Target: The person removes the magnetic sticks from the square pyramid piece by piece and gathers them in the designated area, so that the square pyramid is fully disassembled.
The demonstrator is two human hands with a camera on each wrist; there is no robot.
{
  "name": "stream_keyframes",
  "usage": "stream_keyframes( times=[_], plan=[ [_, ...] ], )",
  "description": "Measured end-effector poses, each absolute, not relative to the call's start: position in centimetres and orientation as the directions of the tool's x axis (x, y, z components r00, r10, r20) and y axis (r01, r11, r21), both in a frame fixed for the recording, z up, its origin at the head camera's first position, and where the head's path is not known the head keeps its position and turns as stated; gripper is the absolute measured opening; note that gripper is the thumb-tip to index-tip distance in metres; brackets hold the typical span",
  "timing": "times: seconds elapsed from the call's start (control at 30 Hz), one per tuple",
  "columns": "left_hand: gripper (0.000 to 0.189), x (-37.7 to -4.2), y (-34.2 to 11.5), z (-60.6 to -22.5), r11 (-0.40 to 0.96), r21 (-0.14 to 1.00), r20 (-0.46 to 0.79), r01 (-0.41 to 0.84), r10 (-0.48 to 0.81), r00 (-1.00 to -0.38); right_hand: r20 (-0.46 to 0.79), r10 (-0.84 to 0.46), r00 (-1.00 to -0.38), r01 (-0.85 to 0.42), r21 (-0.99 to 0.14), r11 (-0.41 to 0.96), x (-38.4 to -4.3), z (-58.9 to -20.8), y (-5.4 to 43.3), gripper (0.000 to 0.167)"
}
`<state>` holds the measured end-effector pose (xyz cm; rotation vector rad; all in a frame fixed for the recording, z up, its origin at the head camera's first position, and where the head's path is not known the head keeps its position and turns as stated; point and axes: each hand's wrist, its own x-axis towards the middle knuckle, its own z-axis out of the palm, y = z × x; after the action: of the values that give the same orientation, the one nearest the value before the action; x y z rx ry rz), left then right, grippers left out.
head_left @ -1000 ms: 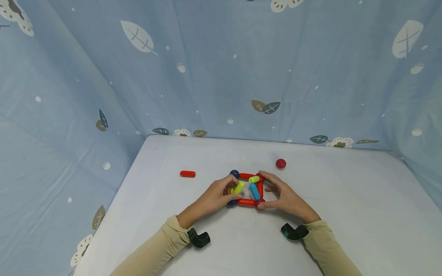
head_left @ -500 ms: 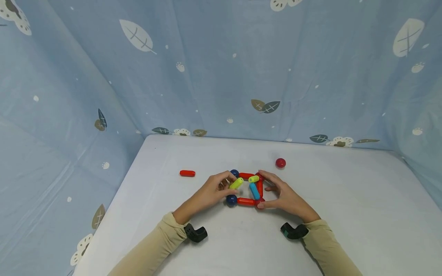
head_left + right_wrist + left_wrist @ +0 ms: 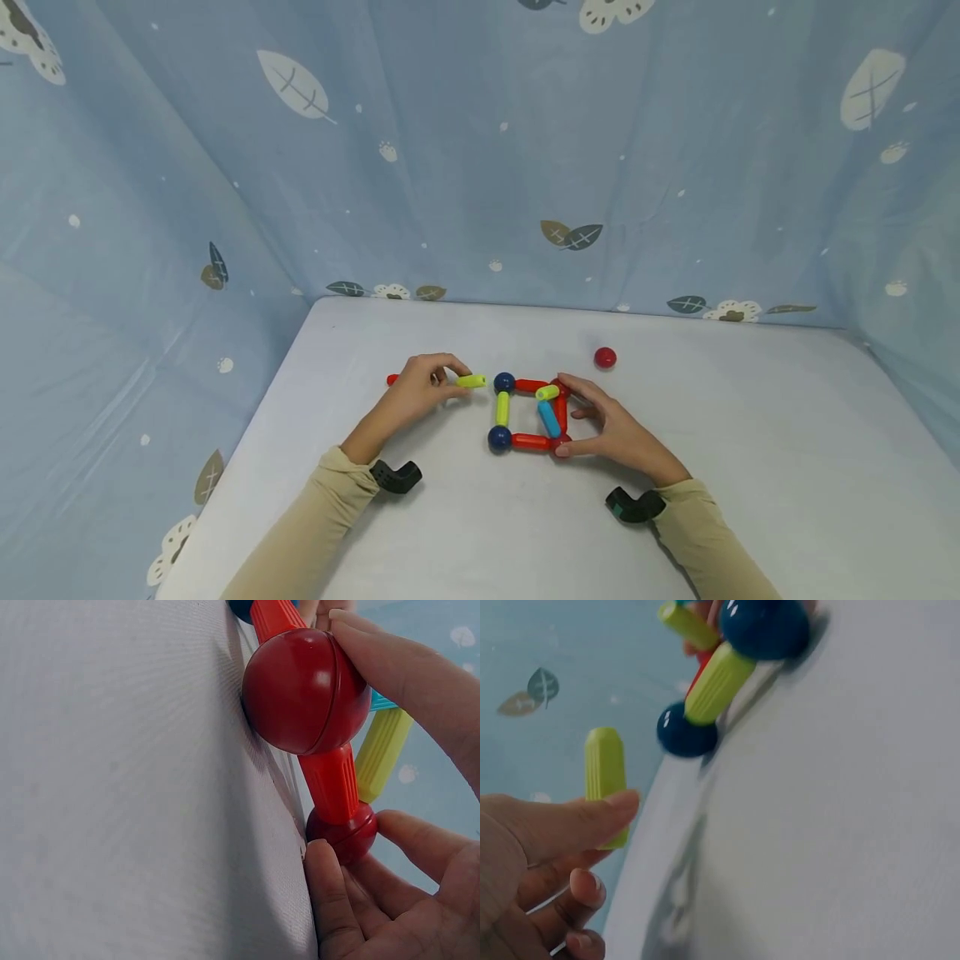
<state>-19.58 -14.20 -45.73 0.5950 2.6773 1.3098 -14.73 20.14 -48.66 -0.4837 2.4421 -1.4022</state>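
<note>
My left hand (image 3: 416,392) pinches a yellow-green magnetic rod (image 3: 606,765) between thumb and fingers, left of a square of rods and balls. Two dark blue balls (image 3: 499,439) form the square's left corners, joined by another yellow-green rod (image 3: 502,409). Red rods (image 3: 531,442) make up the other three sides. At the right corners are red balls (image 3: 304,690), which my right hand (image 3: 622,429) grips between thumb and fingers. A light blue rod (image 3: 549,419) and a short-looking yellow-green rod (image 3: 547,392) rise from these balls, leaning together over the square.
A loose red ball (image 3: 605,357) lies behind the square, to the right. Behind my left hand a loose red rod (image 3: 392,379) is mostly hidden. The white table (image 3: 465,525) meets a blue patterned cloth (image 3: 450,167) at its back edge.
My left hand has moved left, away from the square, carrying its yellow-green rod. The square's left side now shows fully. My right hand has kept its grip on the red balls.
</note>
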Motion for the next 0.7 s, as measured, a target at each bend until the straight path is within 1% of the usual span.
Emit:
stream_keyframes(
  times=[0.13, 0.43, 0.7],
  plan=[
    [0.023, -20.1, -15.2, -45.6, 0.590, 0.752, 0.090, 0.293, 0.348, -0.933, -0.081, -0.421, -0.903, -0.143, -0.869, 0.474, -14.7, -48.6, 20.0, 0.098],
    [0.024, -21.1, -16.8, -45.7, 0.689, 0.686, 0.076, 0.232, 0.249, -0.965, -0.090, -0.408, -0.908, -0.127, -0.871, 0.475, -14.6, -48.6, 19.9, 0.101],
    [0.026, -21.8, -17.7, -46.1, 0.702, 0.686, 0.057, 0.193, 0.212, -0.976, -0.092, -0.404, -0.910, -0.119, -0.876, 0.468, -14.6, -48.6, 19.9, 0.103]
  ],
)
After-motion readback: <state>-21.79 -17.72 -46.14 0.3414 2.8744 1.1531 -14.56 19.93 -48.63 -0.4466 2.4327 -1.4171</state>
